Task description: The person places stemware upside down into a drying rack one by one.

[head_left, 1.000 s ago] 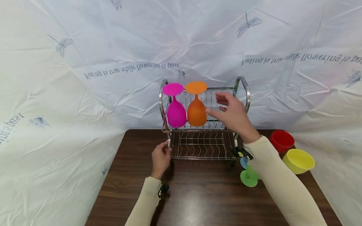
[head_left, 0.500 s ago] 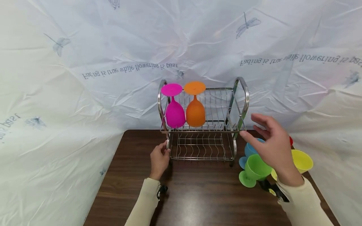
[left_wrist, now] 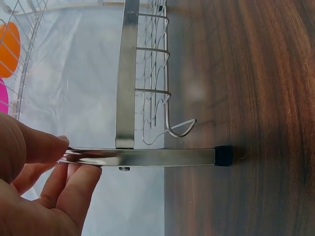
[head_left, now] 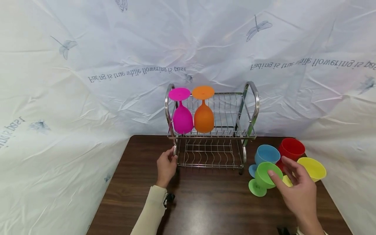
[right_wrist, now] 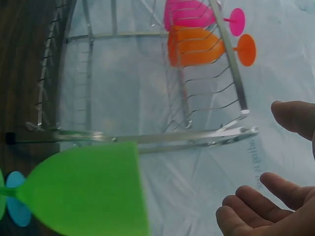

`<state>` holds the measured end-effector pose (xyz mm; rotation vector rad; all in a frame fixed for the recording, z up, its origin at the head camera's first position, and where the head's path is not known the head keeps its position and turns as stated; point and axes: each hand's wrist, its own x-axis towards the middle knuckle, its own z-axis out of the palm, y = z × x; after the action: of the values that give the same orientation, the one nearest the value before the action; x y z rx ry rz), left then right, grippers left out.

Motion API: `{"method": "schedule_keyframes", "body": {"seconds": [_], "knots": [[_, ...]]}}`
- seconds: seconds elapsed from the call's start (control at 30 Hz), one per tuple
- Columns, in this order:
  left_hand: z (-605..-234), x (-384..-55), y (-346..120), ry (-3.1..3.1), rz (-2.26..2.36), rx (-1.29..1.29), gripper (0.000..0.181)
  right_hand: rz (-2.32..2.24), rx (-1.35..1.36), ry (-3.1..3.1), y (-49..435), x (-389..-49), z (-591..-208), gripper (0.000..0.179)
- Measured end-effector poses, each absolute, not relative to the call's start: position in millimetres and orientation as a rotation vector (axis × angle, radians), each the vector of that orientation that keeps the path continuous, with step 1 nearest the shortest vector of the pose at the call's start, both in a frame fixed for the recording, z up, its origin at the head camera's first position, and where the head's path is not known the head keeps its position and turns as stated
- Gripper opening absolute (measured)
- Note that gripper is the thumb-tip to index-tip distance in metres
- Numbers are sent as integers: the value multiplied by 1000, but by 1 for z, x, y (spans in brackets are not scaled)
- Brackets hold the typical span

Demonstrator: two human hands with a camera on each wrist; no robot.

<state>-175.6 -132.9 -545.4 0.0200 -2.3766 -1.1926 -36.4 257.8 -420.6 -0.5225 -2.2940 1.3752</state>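
Observation:
My left hand (head_left: 166, 166) pinches the left post of a two-tier metal dish rack (left_wrist: 172, 157) between thumb and fingers. Above a green goblet (head_left: 261, 176) hovers my right hand (head_left: 299, 191), thumb and fingers spread, with nothing in its grasp. The right wrist view shows the goblet's bowl (right_wrist: 88, 189) apart from the fingers (right_wrist: 256, 204). Its foot points left and its mouth faces right. Upside down on the rack's upper tier stand a pink goblet (head_left: 182, 120) and an orange goblet (head_left: 204, 119), side by side at the left.
Around the green goblet sit a blue goblet (head_left: 265, 154), a red goblet (head_left: 291, 147) and a yellow goblet (head_left: 312, 169), the last partly behind my right hand. The brown wooden table (head_left: 199, 202) meets a printed white sheet (head_left: 141, 98) behind the rack.
My right hand has moved from beside the orange goblet on the rack, right and down to the green goblet. My left hand keeps its hold on the rack.

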Motion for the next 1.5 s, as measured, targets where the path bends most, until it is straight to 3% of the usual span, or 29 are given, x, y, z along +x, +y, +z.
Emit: {"method": "schedule_keyframes", "body": {"seconds": [0.33, 0.57, 1.0, 1.5], "knots": [[-549, -176, -135, -2387, -1189, 42, 40, 1433, -734, -2315, 267, -28, -467, 86], [-550, -177, -134, -2402, -1192, 57, 42, 1447, -704, -2346, 265, -33, -498, 101], [-549, -176, -132, -2363, -1163, -6, 41, 1520, -779, -2244, 262, -49, -530, 100], [-549, -175, -134, -2344, -1162, -15, 43, 1527, -847, -2212, 255, -47, -532, 97]]}}
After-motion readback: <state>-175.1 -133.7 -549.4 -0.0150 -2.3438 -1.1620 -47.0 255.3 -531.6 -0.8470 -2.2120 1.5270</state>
